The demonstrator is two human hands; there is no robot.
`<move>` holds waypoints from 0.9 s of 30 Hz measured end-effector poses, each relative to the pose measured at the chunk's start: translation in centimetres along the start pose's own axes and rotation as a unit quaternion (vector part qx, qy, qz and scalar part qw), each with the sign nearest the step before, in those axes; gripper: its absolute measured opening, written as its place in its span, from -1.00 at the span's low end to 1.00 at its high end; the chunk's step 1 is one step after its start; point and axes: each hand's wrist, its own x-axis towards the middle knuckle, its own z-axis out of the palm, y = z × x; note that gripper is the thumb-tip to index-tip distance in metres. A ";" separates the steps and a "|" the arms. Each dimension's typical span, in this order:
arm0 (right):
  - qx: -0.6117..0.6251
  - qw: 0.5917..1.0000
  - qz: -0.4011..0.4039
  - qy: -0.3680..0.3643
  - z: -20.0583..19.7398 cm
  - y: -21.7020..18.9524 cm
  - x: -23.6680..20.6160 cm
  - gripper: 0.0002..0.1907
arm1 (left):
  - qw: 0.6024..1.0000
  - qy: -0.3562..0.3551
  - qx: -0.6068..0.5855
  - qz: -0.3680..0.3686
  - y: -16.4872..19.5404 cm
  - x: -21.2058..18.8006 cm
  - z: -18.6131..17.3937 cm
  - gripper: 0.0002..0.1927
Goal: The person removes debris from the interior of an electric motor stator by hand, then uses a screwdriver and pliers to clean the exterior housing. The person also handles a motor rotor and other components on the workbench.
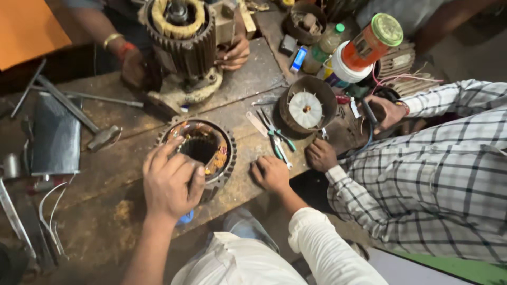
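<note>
- Far out to the left of the left hand, a hammer with a dull steel head and long handle lies on the scarred wooden bench.
- The left hand is cupped, fingers curled over the near rim of a round motor stator; its ribbed, grimy metal shell rings copper-coloured windings and a dark bore, just beyond the knuckles.
- Above that hand, another person's two hands steady a larger finned motor housing, rough and pale-crusted.
- The right hand rests flat on the wood, fingers loosely spread, holding nothing.
- Just past its fingertips lie green-handled pliers.
- Farther right, a rusty bowl-shaped end cover holds a white ribbed fan; a person in a checked shirt sits beside it.
</note>
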 end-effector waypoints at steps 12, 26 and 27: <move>0.015 0.999 -0.007 0.032 -0.2 -0.2 0.3 -0.77 | 1.000 0.001 0.007 -0.007 -0.2 -0.5 0.4 -0.74; 0.006 1.000 -0.013 0.013 0.4 0.6 0.0 -0.76 | 1.000 0.003 0.010 -0.013 -0.3 -0.5 0.7 -0.73; 0.008 1.000 -0.013 0.010 0.5 0.6 0.0 -0.76 | 1.000 0.002 0.012 -0.016 -0.3 -0.5 0.6 -0.73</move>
